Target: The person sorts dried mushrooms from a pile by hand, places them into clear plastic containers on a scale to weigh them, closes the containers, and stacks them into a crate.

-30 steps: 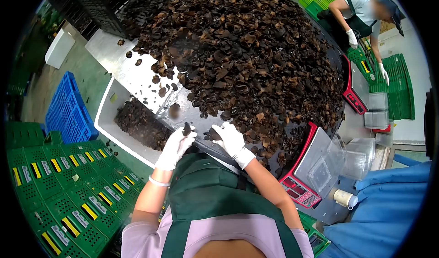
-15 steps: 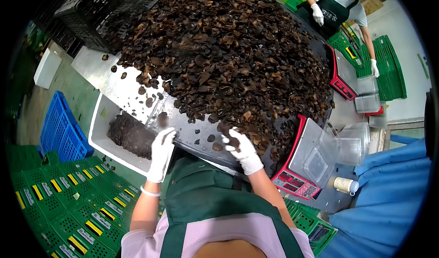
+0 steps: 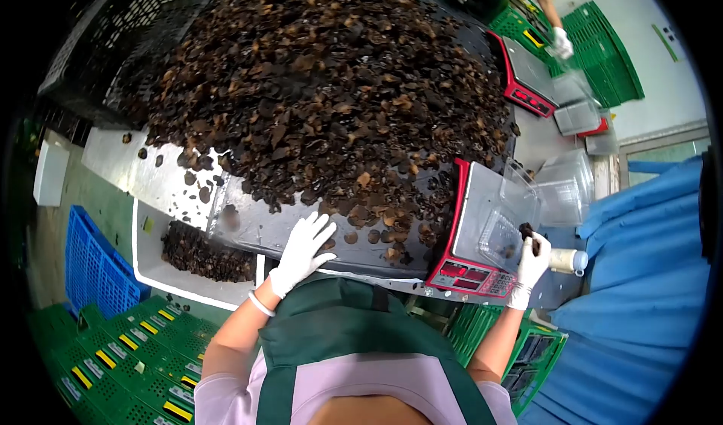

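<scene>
A large heap of dark brown wood ear mushrooms [image 3: 324,94] covers the table. My left hand [image 3: 303,248], in a white glove, lies with fingers spread at the near edge of the heap and holds nothing. My right hand [image 3: 533,265], also gloved, is closed on a few dark wood ear pieces [image 3: 526,231]. It is at the right side of a red-framed digital scale [image 3: 471,199]. On the scale's plate sits a clear plastic box [image 3: 497,237], just left of my right hand.
Clear boxes [image 3: 565,191] are stacked beyond the scale, near a white-lidded bottle [image 3: 566,261]. A white bin [image 3: 143,244] with dark pieces stands at left. A black crate [image 3: 113,56] is at the back left. Across the table, a co-worker's gloved hand [image 3: 561,43] is near a second scale [image 3: 527,71].
My right hand has moved right from the heap to the scale, carrying wood ear pieces. My left hand has shifted right from above the white bin's edge to the table. The view has tilted down.
</scene>
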Demonstrator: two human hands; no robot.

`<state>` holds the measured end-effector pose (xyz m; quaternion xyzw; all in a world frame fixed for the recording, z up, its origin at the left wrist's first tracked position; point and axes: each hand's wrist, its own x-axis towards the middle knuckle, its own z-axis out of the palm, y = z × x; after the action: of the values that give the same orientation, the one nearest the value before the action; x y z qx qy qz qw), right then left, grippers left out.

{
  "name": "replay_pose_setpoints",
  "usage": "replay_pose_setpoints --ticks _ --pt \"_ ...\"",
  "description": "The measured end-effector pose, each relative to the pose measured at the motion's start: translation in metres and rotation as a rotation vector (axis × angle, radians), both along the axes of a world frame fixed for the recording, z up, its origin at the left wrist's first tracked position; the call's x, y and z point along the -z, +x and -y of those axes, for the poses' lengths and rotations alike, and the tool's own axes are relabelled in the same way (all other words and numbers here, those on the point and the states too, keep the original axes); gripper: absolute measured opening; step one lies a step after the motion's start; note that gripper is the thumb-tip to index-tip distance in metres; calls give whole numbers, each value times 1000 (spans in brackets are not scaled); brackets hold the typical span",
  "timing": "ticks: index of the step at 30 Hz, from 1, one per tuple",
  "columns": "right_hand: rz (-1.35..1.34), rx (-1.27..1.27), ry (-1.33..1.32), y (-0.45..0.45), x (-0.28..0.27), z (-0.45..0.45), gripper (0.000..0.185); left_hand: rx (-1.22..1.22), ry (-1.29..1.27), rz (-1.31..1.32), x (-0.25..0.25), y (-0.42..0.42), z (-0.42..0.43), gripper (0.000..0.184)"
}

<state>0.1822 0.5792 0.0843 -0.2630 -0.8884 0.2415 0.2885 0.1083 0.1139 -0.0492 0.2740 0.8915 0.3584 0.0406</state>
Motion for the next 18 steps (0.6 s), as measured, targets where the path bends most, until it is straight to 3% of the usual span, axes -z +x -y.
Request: replay_pose_setpoints --ticks 2,3,6,8,10,12,17,18 --pt "73 -72 -38 5 1 2 25 101 -75 -162 16 -1 -5 57" --pt "96 -75 -8 7 0 4 32 75 -52 -212 11 -2 -6 43" --pt "48 -103 340 -1 -15 31 38 54 -9 -228 20 -6 -3 35" --pt "-35 -148 -21 -15 -21 73 38 30 34 -284 11 -10 -4 29" --pt "93 -421 -8 -33 -15 115 38 -7 47 -271 10 -12 -6 28" --pt "183 -653 110 -55 23 149 43 -5 32 -279 7 -14 -5 26" --pt "665 -473 113 -71 97 187 87 -65 -44 -294 3 -11 15 24" --pt "605 -490 15 -69 103 191 83 -104 -77 -285 5 -9 22 24"
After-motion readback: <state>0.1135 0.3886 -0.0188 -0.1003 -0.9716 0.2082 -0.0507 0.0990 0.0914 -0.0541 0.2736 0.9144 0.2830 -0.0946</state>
